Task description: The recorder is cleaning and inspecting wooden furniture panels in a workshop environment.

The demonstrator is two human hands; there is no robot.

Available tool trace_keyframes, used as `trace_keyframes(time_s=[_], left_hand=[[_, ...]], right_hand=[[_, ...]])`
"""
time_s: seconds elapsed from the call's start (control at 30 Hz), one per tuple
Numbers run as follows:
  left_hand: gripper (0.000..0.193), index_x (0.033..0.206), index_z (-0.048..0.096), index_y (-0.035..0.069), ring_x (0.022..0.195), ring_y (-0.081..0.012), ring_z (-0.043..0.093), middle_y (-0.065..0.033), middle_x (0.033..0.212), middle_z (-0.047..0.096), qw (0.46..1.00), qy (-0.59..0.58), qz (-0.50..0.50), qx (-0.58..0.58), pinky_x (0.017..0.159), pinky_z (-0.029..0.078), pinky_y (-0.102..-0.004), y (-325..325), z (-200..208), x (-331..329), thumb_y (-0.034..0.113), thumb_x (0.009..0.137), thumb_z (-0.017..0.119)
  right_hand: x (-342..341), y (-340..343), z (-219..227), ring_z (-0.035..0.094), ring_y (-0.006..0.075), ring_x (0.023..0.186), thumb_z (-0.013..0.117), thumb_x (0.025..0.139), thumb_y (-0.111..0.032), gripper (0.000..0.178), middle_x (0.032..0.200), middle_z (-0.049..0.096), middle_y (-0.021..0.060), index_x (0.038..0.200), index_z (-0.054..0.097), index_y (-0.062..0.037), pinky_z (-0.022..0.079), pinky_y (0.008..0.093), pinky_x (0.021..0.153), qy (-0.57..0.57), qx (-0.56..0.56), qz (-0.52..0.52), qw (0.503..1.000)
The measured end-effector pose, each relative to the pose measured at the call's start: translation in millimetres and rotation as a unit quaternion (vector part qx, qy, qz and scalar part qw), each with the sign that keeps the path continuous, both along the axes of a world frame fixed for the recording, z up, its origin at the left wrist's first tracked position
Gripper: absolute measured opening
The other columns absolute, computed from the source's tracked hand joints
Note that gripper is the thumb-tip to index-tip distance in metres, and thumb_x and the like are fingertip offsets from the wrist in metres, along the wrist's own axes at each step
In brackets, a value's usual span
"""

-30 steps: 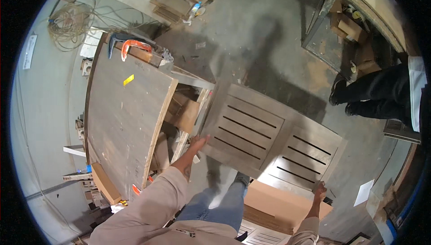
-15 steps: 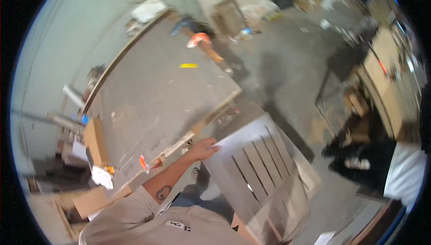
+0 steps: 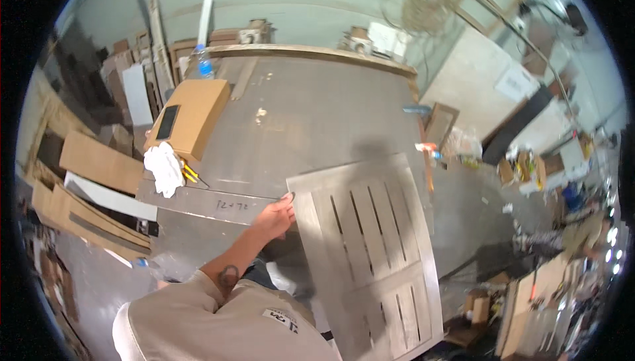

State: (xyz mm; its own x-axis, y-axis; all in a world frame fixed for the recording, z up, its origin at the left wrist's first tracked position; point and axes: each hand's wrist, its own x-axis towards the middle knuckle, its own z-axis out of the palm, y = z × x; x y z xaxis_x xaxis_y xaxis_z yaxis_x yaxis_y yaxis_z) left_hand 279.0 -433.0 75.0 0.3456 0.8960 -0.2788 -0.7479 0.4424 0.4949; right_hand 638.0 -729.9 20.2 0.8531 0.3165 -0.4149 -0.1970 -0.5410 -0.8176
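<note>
A pale grey-brown wooden panel (image 3: 324, 248) with two sets of long slots, like a cabinet door, stands tilted at my front right. Its far end reaches over the near edge of the large grey worktable (image 3: 311, 110). My left hand (image 3: 278, 217) is closed on the panel's left edge, close to its upper left corner, fingers pinching the rim. My right hand is out of view; the panel's lower end runs down past my body.
On the table's left lie a cardboard box (image 3: 202, 113) with a black phone (image 3: 167, 123), a white cloth (image 3: 163, 168) and a yellow-handled tool (image 3: 190, 172). A water bottle (image 3: 204, 65) stands behind. Boards (image 3: 106, 162) are stacked left; a cluttered bench (image 3: 529, 315) stands right.
My view has swung left to face the table. The panel has come round with me, and its far end now overlaps the tabletop. My left hand keeps its hold on the edge.
</note>
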Motion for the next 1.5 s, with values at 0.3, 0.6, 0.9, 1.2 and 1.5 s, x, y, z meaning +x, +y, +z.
trace_keyframes(time_s=[0.3,0.6,0.9,1.2,1.5], left_hand=[[0.036,0.13,0.044,0.011,0.107,-0.0157,0.052,0.0006,0.118,0.053,0.998,-0.033,0.034,-0.052,0.092,0.042,-0.0327,88,-37,-92,0.02,0.097,0.054],[0.042,0.131,0.047,0.004,0.111,-0.0205,0.053,-0.0059,0.125,0.054,0.985,0.113,-0.04,-0.123,0.095,0.042,-0.0355,105,-37,-174,0.016,0.094,0.06],[0.026,0.106,0.062,0.002,0.087,-0.0192,0.058,-0.0067,0.094,0.062,0.967,0.173,0.119,-0.146,0.079,0.047,-0.0351,126,-60,-226,0.021,0.088,0.063],[0.026,0.107,0.061,0.001,0.091,-0.0362,0.063,-0.0201,0.094,0.064,0.766,0.564,0.308,0.03,0.08,0.049,-0.0414,124,-80,-279,0.019,0.089,0.056],[0.033,0.113,0.054,0.0,0.095,-0.0398,0.058,-0.0225,0.103,0.058,0.767,0.627,-0.004,0.138,0.08,0.047,-0.0445,30,-37,-279,0.019,0.087,0.06]], right_hand=[[-147,82,57,0.058,0.0334,0.105,0.05,0.097,-0.032,0.052,0.117,0.059,0.0191,0.135,0.044,0.003,0.045,0.0411,0.095,0.113,0.064,-0.096,0.987],[-315,208,55,0.056,0.0312,0.107,0.055,0.095,-0.021,0.04,0.121,0.054,0.0183,0.127,0.045,0.0003,0.044,0.0476,0.099,0.147,0.056,0.36,0.92],[-399,313,50,0.058,0.0302,0.106,0.058,0.096,-0.025,0.04,0.116,0.056,0.0191,0.114,0.048,0.009,0.044,0.0434,0.1,0.142,-0.006,0.551,0.822],[-453,338,22,0.061,0.0275,0.1,0.065,0.089,-0.027,0.044,0.108,0.064,0.018,0.114,0.055,0.008,0.046,0.0347,0.09,0.442,-0.063,0.348,0.824],[-352,376,12,0.064,0.0223,0.078,0.062,0.084,-0.014,0.018,0.091,0.067,0.0117,0.093,0.062,0.0018,0.052,0.0329,0.076,0.078,0.042,0.45,0.888]])
